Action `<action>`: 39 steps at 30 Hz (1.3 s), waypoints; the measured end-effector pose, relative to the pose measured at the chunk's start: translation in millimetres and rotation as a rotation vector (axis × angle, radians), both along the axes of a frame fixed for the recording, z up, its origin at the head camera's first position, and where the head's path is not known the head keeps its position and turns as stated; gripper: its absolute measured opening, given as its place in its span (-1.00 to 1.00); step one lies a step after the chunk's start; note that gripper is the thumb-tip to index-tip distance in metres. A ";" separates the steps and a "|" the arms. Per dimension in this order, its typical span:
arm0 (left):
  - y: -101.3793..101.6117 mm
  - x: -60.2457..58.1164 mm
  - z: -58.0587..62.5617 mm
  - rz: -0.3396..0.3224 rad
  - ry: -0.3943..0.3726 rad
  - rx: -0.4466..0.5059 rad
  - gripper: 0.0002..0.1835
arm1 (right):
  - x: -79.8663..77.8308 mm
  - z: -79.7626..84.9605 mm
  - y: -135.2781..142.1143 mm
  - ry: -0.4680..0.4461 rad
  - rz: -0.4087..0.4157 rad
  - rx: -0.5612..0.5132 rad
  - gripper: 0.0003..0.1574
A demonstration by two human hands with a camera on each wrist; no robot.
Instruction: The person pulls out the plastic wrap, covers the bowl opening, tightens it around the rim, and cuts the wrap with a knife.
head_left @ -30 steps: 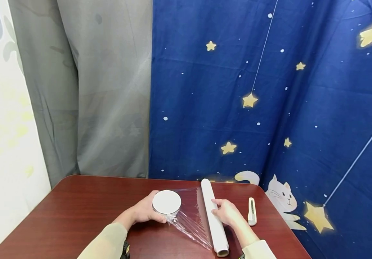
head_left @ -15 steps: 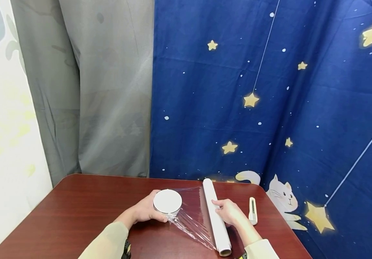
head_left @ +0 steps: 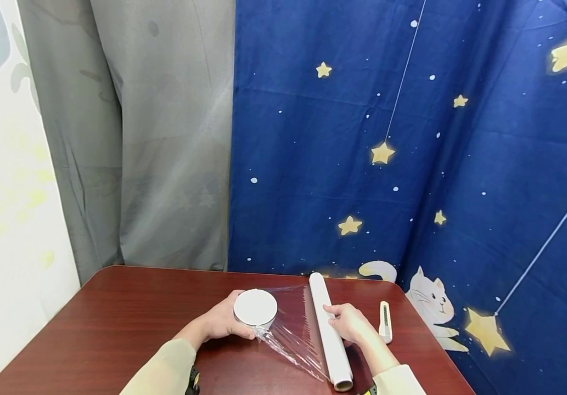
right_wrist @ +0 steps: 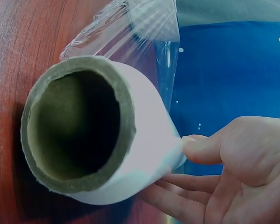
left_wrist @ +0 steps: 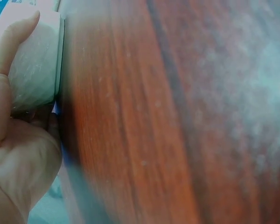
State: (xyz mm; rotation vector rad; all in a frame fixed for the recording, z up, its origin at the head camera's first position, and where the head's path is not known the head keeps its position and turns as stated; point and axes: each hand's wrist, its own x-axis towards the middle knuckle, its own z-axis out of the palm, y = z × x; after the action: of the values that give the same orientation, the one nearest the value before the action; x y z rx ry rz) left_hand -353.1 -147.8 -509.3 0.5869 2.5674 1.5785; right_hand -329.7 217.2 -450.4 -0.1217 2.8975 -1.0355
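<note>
In the head view, my left hand [head_left: 221, 319] grips a round white container [head_left: 256, 307] by its left side. Its thumb lies across the film-covered wall of the container [left_wrist: 37, 70] in the left wrist view. Clear cling film [head_left: 293, 345] stretches from the container to a long white cling film roll [head_left: 331, 340], bunched and creased along its near edge. My right hand [head_left: 351, 322] holds the roll from the right, thumb on top and fingers low at its side. The hollow cardboard core [right_wrist: 79, 126] faces the right wrist camera.
A white utility knife [head_left: 385, 322] lies on the reddish-brown table [head_left: 135, 318], just right of my right hand. Behind the table hang a grey curtain [head_left: 174, 164] and a blue star-patterned curtain [head_left: 303, 164].
The roll's near end has shifted very slightly to the right since the earliest frame. Both hands keep their holds, and the last half second shows almost no movement.
</note>
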 end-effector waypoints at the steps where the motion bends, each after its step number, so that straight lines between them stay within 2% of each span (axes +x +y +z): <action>1: 0.0 0.0 -0.1 0.001 0.001 0.002 0.18 | 0.1 0.2 0.2 0.002 0.003 -0.008 -0.42; 5: 0.2 0.4 -0.8 0.001 -0.005 0.012 0.18 | 0.0 0.6 1.6 0.007 0.021 -0.034 -0.44; 11: 0.2 1.5 -2.2 0.018 -0.024 0.009 0.19 | -1.9 -1.3 6.7 0.047 0.017 0.010 -0.46; 15: -0.2 1.7 -2.7 0.031 -0.022 0.000 0.19 | -2.3 -2.1 9.2 0.036 0.018 -0.009 -0.46; 22: 0.3 0.6 -4.1 0.001 -0.005 0.020 0.18 | -0.7 -1.1 10.9 0.042 0.016 0.018 -0.46; 31: 1.0 0.5 -2.0 0.015 -0.010 0.002 0.19 | 0.0 1.8 14.0 0.045 -0.008 0.014 -0.44; 39: 1.9 1.4 -2.2 0.013 -0.007 0.020 0.18 | -1.8 0.4 10.9 0.088 -0.022 -0.001 -0.57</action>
State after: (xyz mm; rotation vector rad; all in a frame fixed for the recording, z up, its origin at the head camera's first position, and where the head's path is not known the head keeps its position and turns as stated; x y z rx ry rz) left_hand -351.6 -145.9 -511.6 0.5666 2.5592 1.6089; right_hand -331.5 228.0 -450.0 -0.1397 2.9834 -1.0614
